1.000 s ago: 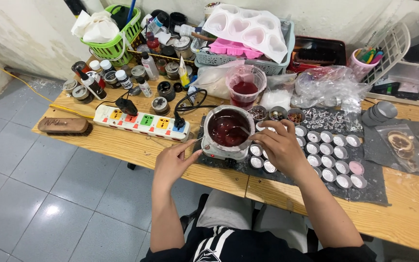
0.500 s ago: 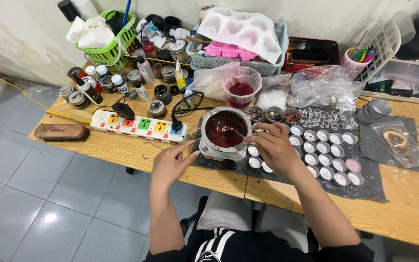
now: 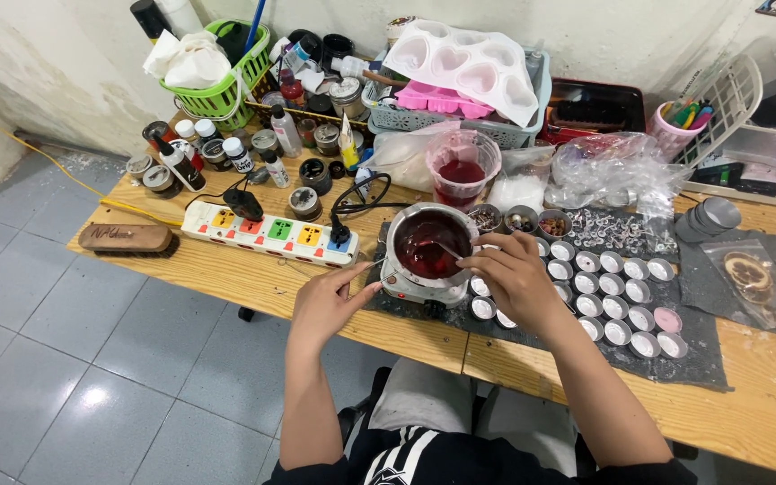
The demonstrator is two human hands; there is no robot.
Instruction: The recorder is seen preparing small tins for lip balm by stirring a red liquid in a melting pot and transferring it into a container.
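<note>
A small metal pot (image 3: 401,235) of dark red liquid sits on a little white hot plate (image 3: 410,289) on a wooden table (image 3: 253,278). My right hand (image 3: 509,278) is at the pot's right rim, its fingers pinched on a thin metal spoon (image 3: 446,249) that dips into the liquid. My left hand (image 3: 325,301) rests on the table just left of the hot plate, fingers apart, index finger reaching toward the pot's handle; whether it touches is unclear. Rows of small round tins (image 3: 617,301) lie on a grey mat (image 3: 675,368) to the right.
A power strip (image 3: 267,232) with coloured sockets and a brown brush (image 3: 127,238) lie left. Behind stand a clear cup of red liquid (image 3: 462,169), small bottles and jars (image 3: 226,153), a green basket (image 3: 217,85), heart-shaped moulds (image 3: 464,63) and plastic bags (image 3: 617,166).
My right hand has shifted slightly at the pot's rim with the spoon in the liquid. My left hand has edged a little toward the hot plate.
</note>
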